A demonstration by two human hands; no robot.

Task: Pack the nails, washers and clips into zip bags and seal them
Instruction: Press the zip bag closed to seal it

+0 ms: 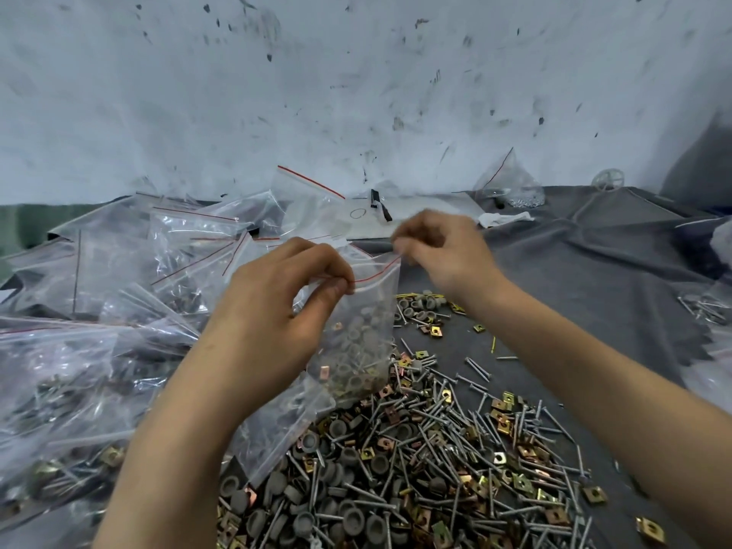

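Observation:
A clear zip bag [362, 334] with a red seal line hangs upright between my hands, partly filled with grey washers, nails and a few brass clips. My left hand [289, 307] pinches the bag's top edge at its left part, thumb and forefinger on the red line. My right hand [439, 251] pinches the top right corner of the same bag. Below the bag lies a loose heap of nails [443, 441], grey washers [348, 521] and brass clips [505, 423] on a dark grey cloth.
A big pile of filled zip bags [99, 350] covers the left side. Empty zip bags [309, 200] lean at the back by the stained wall. The grey cloth [594, 279] spreads right, with a small bag of parts [511, 188] at the far back.

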